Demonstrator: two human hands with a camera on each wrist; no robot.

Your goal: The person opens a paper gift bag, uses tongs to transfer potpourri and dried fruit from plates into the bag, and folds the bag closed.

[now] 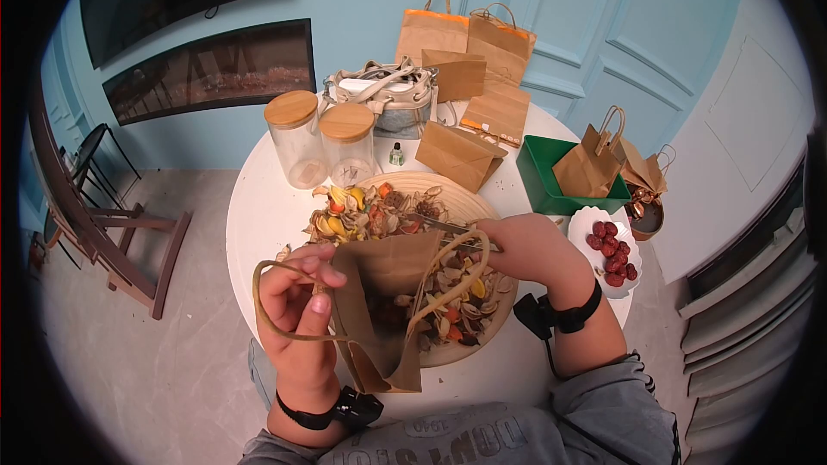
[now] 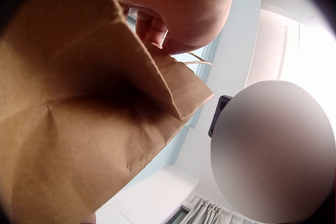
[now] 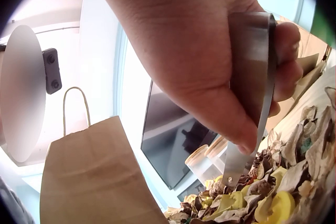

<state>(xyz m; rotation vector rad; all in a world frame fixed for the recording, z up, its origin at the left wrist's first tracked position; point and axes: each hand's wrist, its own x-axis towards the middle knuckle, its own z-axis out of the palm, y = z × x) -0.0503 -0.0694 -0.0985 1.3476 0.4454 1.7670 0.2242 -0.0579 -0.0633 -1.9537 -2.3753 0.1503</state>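
Observation:
At the bowl's near left side, my left hand (image 1: 297, 306) pinches the edge of an upright brown paper bag (image 1: 388, 267), thumb toward me and fingers behind. One twisted handle loops in front of that hand; the bag's mouth gapes. In the left wrist view, the bag (image 2: 68, 145) fills the left part. My right hand (image 1: 530, 245) grips metal tongs (image 3: 251, 71), their tips pointing down into the potpourri (image 3: 273, 192). Dried petals, cones and yellow and orange pieces make up this potpourri, heaped in a wide woven bowl (image 1: 469, 198).
Two glass jars (image 1: 297, 151) with wooden lids stand behind the bowl, beside a handbag (image 1: 401, 112) and a small bottle (image 1: 396, 154). Several paper bags (image 1: 431, 34) stand at the back. A green box (image 1: 538, 185) and a white plate (image 1: 613, 288) of dark red fruit sit right.

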